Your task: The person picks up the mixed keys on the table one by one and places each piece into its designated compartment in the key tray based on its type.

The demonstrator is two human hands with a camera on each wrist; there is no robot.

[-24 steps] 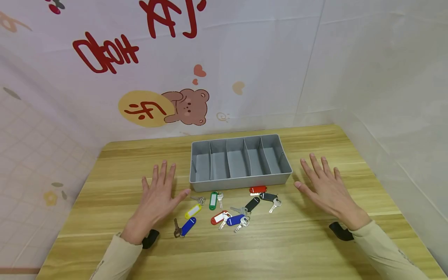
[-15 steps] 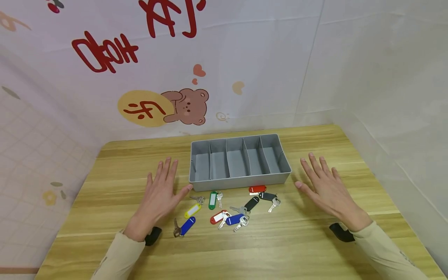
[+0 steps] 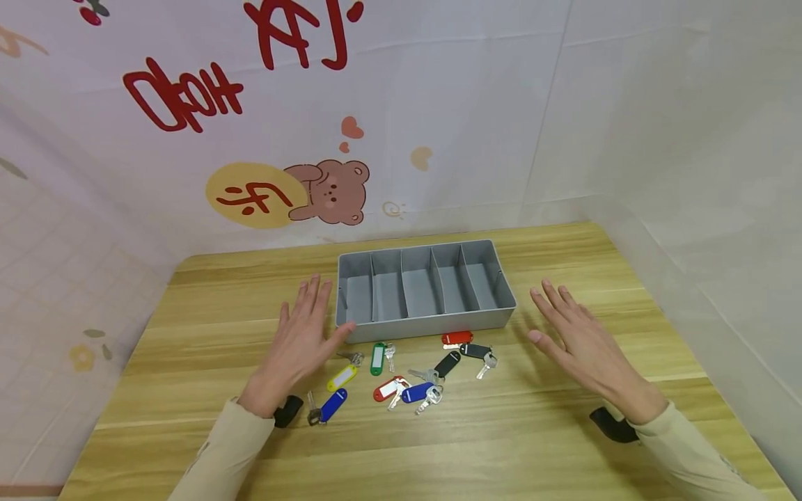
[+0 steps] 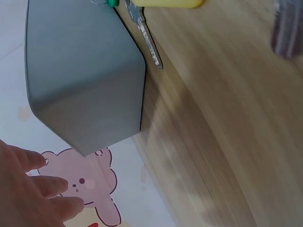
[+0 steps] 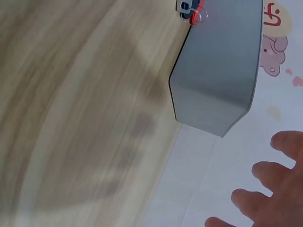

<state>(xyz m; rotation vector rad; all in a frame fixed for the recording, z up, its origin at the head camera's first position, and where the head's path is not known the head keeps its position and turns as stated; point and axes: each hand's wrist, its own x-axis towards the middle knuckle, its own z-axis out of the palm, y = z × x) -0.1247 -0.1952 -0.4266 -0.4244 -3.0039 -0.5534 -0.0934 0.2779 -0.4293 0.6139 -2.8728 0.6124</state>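
A grey tray (image 3: 426,328) with several compartments stands toward the back of the table. My left hand (image 3: 299,351), fingers straight, is at its left end, the thumb overlapping the tray's front left corner in the head view; I cannot tell if they touch. My right hand (image 3: 583,344) is held with straight fingers off the right end, holding nothing. Between the hands lie tagged keys: a green tag (image 3: 378,359), a yellow tag (image 3: 342,378), a blue tag (image 3: 333,406), a second blue tag (image 3: 416,393), red tags (image 3: 457,337) and black tags (image 3: 447,364).
The wooden table (image 3: 476,445) meets a printed white cloth wall (image 3: 476,125) at the back, and more cloth rises on both sides. In the left wrist view, a key (image 4: 147,40) lies beside the tray's wall (image 4: 90,94).
My left hand has moved right, closer to the tray. The right hand has turned slightly, its fingers drawn closer together. The head view has shifted a little. Keys and tray stay in place.
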